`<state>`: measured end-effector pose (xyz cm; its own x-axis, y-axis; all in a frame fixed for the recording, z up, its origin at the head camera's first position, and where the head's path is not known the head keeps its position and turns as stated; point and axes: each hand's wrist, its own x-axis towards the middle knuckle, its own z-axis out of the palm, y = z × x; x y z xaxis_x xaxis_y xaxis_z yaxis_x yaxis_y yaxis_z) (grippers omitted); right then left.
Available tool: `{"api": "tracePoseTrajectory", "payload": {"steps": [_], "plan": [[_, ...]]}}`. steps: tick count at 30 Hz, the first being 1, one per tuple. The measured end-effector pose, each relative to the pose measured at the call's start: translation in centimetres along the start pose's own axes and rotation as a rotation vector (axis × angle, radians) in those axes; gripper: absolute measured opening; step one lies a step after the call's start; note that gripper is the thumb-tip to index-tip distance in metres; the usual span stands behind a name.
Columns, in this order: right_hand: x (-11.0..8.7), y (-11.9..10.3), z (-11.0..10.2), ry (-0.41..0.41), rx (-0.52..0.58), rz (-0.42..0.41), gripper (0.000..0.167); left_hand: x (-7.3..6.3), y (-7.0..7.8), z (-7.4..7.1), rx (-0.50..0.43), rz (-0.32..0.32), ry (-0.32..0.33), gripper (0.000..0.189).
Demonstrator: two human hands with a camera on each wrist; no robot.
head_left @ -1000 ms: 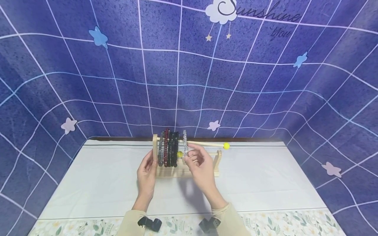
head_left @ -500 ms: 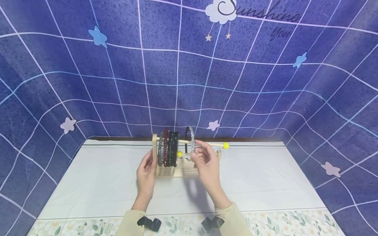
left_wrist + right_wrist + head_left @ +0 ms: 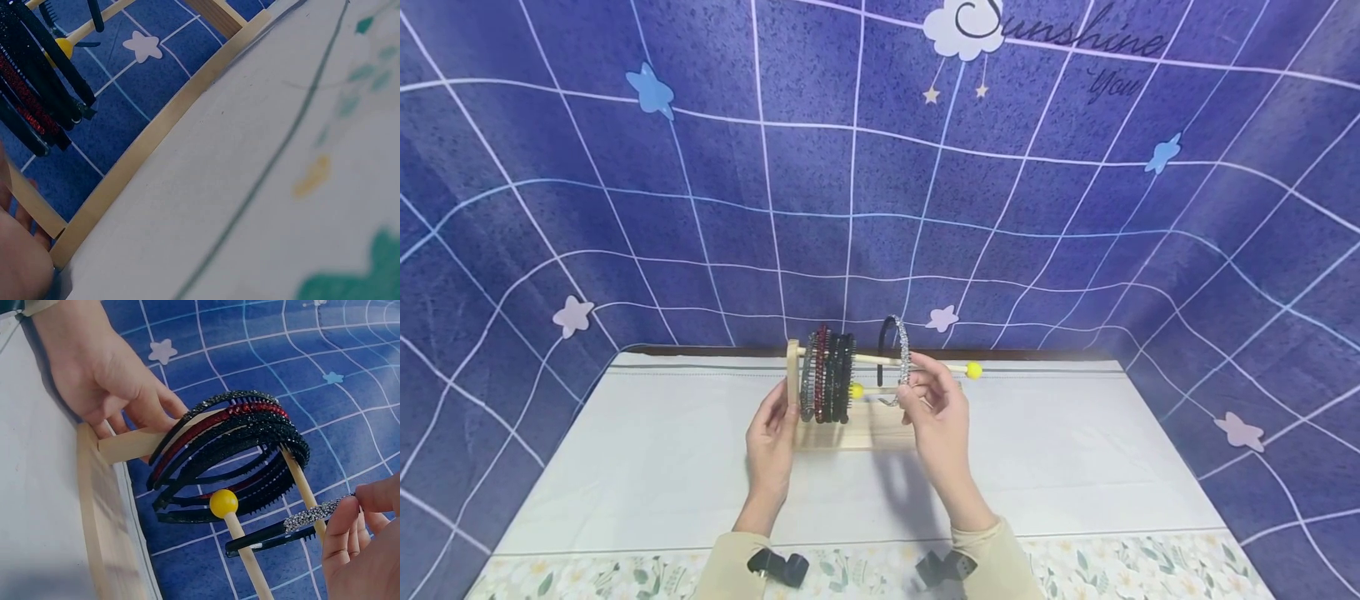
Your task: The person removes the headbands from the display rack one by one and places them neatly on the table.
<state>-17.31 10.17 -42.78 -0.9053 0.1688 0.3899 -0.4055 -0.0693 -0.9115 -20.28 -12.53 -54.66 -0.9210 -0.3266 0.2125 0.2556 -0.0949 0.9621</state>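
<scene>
Done: silver headband (image 3: pixel 306 517) apart from bunched headbands (image 3: pixel 829 379) | pending, I judge: release, as right fingers (image 3: pixel 337 542) pinch it | left hand (image 3: pixel 771 442) grips upright (image 3: pixel 792 375)

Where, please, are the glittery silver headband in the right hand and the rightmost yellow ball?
Glittery silver headband (image 3: pixel 303 519): right wrist view, on its sparkling strip.
Rightmost yellow ball (image 3: pixel 973 370): head view, on its rounded middle.

At the left hand (image 3: pixel 771 442), the stand (image 3: pixel 853 435) is of smooth, matt wood; in the right hand (image 3: pixel 943 425), the silver headband (image 3: pixel 312 516) looks rough and glittery.
</scene>
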Motion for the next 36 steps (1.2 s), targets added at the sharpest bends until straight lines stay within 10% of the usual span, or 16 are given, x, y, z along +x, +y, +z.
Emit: {"api": "tracePoseTrajectory", "payload": {"steps": [36], "plan": [[0.3, -2.7, -2.1, 0.062, 0.065, -0.017, 0.044, 0.1, -0.2, -0.3, 0.020, 0.007, -0.023, 0.049]]}}
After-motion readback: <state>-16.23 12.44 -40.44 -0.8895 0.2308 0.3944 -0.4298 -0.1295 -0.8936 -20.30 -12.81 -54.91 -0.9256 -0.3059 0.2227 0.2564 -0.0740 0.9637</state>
